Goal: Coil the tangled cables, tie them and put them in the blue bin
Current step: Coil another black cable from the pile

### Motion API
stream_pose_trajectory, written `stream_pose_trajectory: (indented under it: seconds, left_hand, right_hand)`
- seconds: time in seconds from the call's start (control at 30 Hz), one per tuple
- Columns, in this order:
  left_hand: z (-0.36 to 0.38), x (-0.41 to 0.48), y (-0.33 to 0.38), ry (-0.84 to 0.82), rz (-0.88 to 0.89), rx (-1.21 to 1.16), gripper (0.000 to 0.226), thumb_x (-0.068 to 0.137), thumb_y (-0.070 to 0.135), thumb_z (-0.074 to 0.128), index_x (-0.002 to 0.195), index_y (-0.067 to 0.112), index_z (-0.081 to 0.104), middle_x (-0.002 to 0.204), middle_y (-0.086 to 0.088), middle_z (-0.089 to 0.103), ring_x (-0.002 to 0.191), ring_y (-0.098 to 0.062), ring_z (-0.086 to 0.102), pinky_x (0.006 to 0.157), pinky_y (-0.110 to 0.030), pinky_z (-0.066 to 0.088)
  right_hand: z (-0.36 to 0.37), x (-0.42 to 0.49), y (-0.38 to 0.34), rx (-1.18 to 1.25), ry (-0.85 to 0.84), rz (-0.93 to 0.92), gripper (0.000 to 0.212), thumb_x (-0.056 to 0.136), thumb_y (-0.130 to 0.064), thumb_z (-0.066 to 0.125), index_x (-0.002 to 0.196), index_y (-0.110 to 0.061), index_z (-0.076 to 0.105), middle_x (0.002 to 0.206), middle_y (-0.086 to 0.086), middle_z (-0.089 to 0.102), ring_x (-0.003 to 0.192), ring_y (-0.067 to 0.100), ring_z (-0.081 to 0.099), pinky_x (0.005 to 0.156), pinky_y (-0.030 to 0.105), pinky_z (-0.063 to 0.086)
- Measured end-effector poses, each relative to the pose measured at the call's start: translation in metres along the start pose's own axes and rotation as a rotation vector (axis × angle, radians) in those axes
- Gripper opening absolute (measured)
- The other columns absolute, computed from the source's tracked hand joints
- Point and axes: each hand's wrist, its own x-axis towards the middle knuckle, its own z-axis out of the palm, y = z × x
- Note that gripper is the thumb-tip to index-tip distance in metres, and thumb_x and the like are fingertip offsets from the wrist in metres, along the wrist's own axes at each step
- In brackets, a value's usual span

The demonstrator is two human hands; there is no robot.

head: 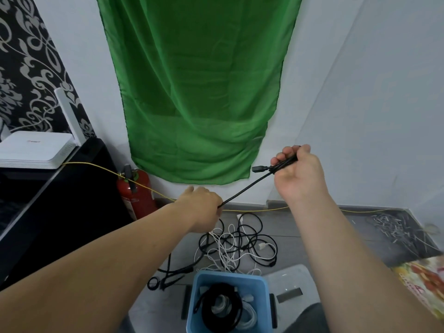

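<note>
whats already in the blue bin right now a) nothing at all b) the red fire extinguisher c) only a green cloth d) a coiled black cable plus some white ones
d: looking down into the blue bin, a coiled black cable lies inside it, with white cables tucked in beside and under it.

A green cloth (199, 92) hangs on the white wall (360, 92); a red fire extinguisher (138, 195) stands below its left corner; a white router (33, 150) sits on a black cabinet (60, 200); a thin yellow wire (96, 165) crosses the extinguisher.
</note>
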Motion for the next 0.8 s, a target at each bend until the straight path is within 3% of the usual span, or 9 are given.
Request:
stream_pose_trajectory:
  seconds: [0.07, 0.17, 0.27, 0.3, 0.33, 0.4, 0.5, 0.67, 0.8]
  left_hand:
    - [-0.002, 0.0, -0.005, 0.007, -0.005, 0.036, 0.011, 0.098, 0.025, 0.05, 0.099, 0.028, 0.061, 0.111, 0.0, 0.063, 0.115, -0.024, 0.053, 0.11, -0.041, 0.034]
    - [-0.003, 0.003, -0.016, 0.089, 0.027, 0.038, 0.017, 0.102, 0.025, 0.047, 0.086, 0.028, 0.053, 0.092, 0.002, 0.06, 0.103, -0.023, 0.055, 0.117, -0.043, 0.029]
    - [-0.001, 0.005, -0.017, 0.184, 0.111, -0.023, 0.022, 0.105, 0.025, 0.043, 0.11, 0.026, 0.064, 0.102, 0.001, 0.068, 0.113, -0.019, 0.053, 0.125, -0.051, 0.008]
    - [-0.003, 0.005, -0.016, 0.23, 0.146, -0.059, 0.025, 0.105, 0.028, 0.043, 0.117, 0.026, 0.065, 0.101, 0.0, 0.07, 0.112, -0.02, 0.054, 0.125, -0.05, 0.011]
    - [-0.006, 0.005, -0.014, 0.279, 0.187, -0.105, 0.028, 0.105, 0.032, 0.043, 0.12, 0.025, 0.066, 0.099, -0.003, 0.071, 0.107, -0.022, 0.057, 0.121, -0.047, 0.023]
    - [-0.017, 0.002, -0.01, 0.396, 0.253, -0.244, 0.032, 0.104, 0.04, 0.045, 0.117, 0.022, 0.069, 0.092, -0.006, 0.07, 0.092, -0.028, 0.062, 0.095, -0.042, 0.048]
    - [-0.035, -0.003, -0.009, 0.627, 0.349, -0.276, 0.029, 0.102, 0.037, 0.048, 0.099, 0.015, 0.066, 0.078, -0.003, 0.066, 0.072, -0.027, 0.06, 0.065, -0.042, 0.051]
    - [-0.048, -0.007, -0.015, 0.727, 0.348, -0.302, 0.038, 0.1, 0.043, 0.039, 0.102, 0.016, 0.066, 0.076, -0.001, 0.064, 0.074, -0.024, 0.057, 0.064, -0.043, 0.052]
    - [-0.052, -0.009, -0.019, 0.761, 0.305, -0.253, 0.034, 0.1, 0.04, 0.043, 0.104, 0.018, 0.068, 0.078, -0.001, 0.066, 0.074, -0.025, 0.06, 0.065, -0.041, 0.052]
  right_hand:
    - [-0.004, 0.002, -0.004, -0.101, 0.023, -0.096, 0.029, 0.112, -0.03, 0.035, 0.093, -0.013, 0.049, 0.071, 0.006, 0.065, 0.058, 0.019, 0.057, 0.062, 0.031, 0.05]
    - [-0.009, 0.002, -0.005, -0.343, 0.036, -0.281, 0.025, 0.11, -0.028, 0.037, 0.096, -0.012, 0.05, 0.09, 0.014, 0.074, 0.069, 0.022, 0.07, 0.071, 0.032, 0.058]
    - [-0.009, -0.003, -0.002, -0.526, -0.021, -0.4, 0.023, 0.109, -0.028, 0.041, 0.099, -0.011, 0.052, 0.094, 0.014, 0.077, 0.079, 0.024, 0.076, 0.076, 0.032, 0.061]
    - [-0.009, -0.005, 0.0, -0.578, -0.053, -0.424, 0.021, 0.109, -0.027, 0.043, 0.1, -0.011, 0.053, 0.091, 0.013, 0.078, 0.079, 0.024, 0.076, 0.074, 0.03, 0.061]
    - [-0.008, -0.007, 0.003, -0.633, -0.091, -0.447, 0.02, 0.109, -0.026, 0.045, 0.099, -0.012, 0.055, 0.089, 0.011, 0.078, 0.078, 0.022, 0.076, 0.072, 0.029, 0.06]
    - [-0.008, -0.01, 0.007, -0.788, -0.175, -0.503, 0.017, 0.107, -0.024, 0.051, 0.095, -0.015, 0.058, 0.084, 0.007, 0.078, 0.074, 0.02, 0.074, 0.07, 0.027, 0.059]
    - [-0.013, -0.012, 0.014, -1.082, -0.295, -0.512, 0.021, 0.104, -0.024, 0.056, 0.094, -0.006, 0.06, 0.08, 0.004, 0.077, 0.07, 0.016, 0.072, 0.072, 0.031, 0.058]
    - [-0.011, -0.022, 0.025, -1.268, -0.46, -0.404, 0.03, 0.104, -0.021, 0.057, 0.089, 0.005, 0.053, 0.084, 0.023, 0.072, 0.069, 0.005, 0.073, 0.072, 0.033, 0.056]
    - [-0.013, -0.024, 0.027, -1.351, -0.455, -0.421, 0.031, 0.105, -0.027, 0.053, 0.087, -0.001, 0.053, 0.079, 0.018, 0.07, 0.064, 0.006, 0.069, 0.073, 0.039, 0.055]
